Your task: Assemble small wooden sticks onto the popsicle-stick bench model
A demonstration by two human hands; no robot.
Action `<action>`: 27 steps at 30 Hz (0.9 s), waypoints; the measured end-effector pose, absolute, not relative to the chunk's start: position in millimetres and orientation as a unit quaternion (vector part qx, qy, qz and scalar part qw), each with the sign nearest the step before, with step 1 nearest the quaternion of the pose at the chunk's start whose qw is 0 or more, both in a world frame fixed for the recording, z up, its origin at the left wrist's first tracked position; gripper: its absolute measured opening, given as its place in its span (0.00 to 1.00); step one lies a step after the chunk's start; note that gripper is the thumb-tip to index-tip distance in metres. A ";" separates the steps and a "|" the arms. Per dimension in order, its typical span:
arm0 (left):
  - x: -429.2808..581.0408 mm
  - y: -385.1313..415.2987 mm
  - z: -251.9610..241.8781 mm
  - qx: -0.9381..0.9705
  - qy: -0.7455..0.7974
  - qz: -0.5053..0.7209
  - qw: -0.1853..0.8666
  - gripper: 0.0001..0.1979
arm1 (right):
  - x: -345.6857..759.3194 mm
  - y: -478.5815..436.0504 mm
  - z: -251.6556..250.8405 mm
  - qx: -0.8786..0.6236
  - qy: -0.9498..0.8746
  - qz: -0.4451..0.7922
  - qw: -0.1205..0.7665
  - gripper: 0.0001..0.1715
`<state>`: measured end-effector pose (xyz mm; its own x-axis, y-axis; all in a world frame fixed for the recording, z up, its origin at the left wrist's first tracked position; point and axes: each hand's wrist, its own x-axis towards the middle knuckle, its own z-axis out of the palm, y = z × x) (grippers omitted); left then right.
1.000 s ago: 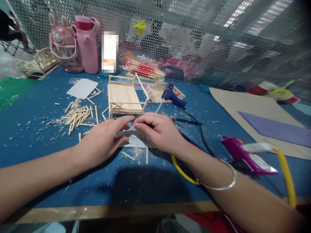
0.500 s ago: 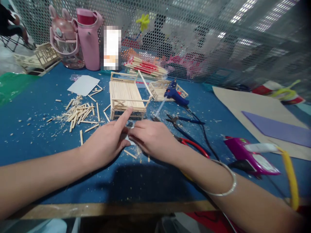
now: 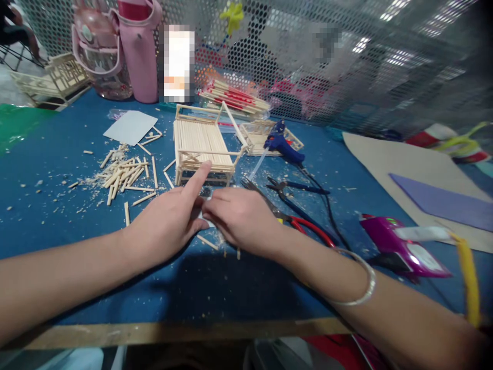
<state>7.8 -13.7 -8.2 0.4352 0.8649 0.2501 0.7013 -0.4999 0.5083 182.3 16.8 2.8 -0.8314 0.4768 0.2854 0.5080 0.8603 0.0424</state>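
Observation:
My left hand point(image 3: 165, 223) and my right hand point(image 3: 241, 218) meet on the blue table point(image 3: 57, 216), pinched together on a small white piece point(image 3: 208, 224) that they mostly hide. My left index finger points out toward a bed-like model of wooden sticks point(image 3: 202, 144) just beyond it. My right fingers are curled; a silver bangle point(image 3: 364, 285) sits on that wrist. Short sticks point(image 3: 210, 242) lie under the hands.
Red-handled pliers point(image 3: 308, 228) and blue-handled pliers point(image 3: 296, 187) lie right of my hands. Farther off are a blue glue gun point(image 3: 285, 146), a purple glue gun point(image 3: 400, 246), a loose stick pile point(image 3: 123, 174), a white card point(image 3: 131, 127), pink bottles point(image 3: 138, 51) and cardboard point(image 3: 404, 164). Mesh fence behind.
My hands have drawn closer together and back toward me. My left index finger lifted and points out. The pale sheet under them is now almost hidden, and the pliers came into view.

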 end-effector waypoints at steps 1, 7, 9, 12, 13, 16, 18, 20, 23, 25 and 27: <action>7.6 -13.7 -8.4 0.831 0.472 0.244 0.166 0.41 | 181.9 17.0 3.1 -0.255 -0.957 -0.050 0.127 0.16; 7.1 -13.6 -8.6 0.833 0.471 0.242 0.163 0.42 | 180.7 17.6 5.0 -0.265 -0.956 -0.001 0.125 0.13; 7.2 -13.6 -8.5 0.833 0.471 0.241 0.159 0.42 | 181.2 17.9 5.5 -0.261 -0.957 0.012 0.126 0.13; 7.2 -13.4 -8.7 0.834 0.472 0.243 0.151 0.43 | 182.1 18.5 5.2 -0.275 -0.951 -0.009 0.143 0.13; 7.1 -13.4 -8.9 0.834 0.470 0.245 0.151 0.43 | 182.2 18.7 4.9 -0.270 -0.952 -0.011 0.142 0.13; 7.0 -13.2 -9.3 0.837 0.469 0.242 0.147 0.42 | 182.4 19.1 4.2 -0.257 -0.957 -0.021 0.135 0.14; 6.8 -13.1 -9.6 0.837 0.472 0.238 0.144 0.43 | 182.3 19.4 4.1 -0.268 -0.953 -0.028 0.139 0.14; 6.5 -12.8 -9.7 0.837 0.472 0.234 0.147 0.43 | 182.4 19.4 4.6 -0.267 -0.954 -0.012 0.137 0.14; 6.1 -12.6 -9.6 0.840 0.468 0.231 0.149 0.43 | 182.6 18.9 5.3 -0.271 -0.953 0.005 0.138 0.14; 6.0 -12.5 -9.4 0.840 0.469 0.231 0.148 0.43 | 182.6 18.5 5.3 -0.278 -0.950 0.010 0.141 0.13; 6.0 -12.5 -9.3 0.840 0.467 0.231 0.149 0.43 | 182.5 18.6 5.1 -0.269 -0.953 0.027 0.135 0.14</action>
<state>6.0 -12.5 -9.3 0.4568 0.8542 0.2485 0.7170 -0.5189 0.4655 182.5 18.6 5.1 -0.8181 0.5210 0.2435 0.5064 0.8533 -0.1244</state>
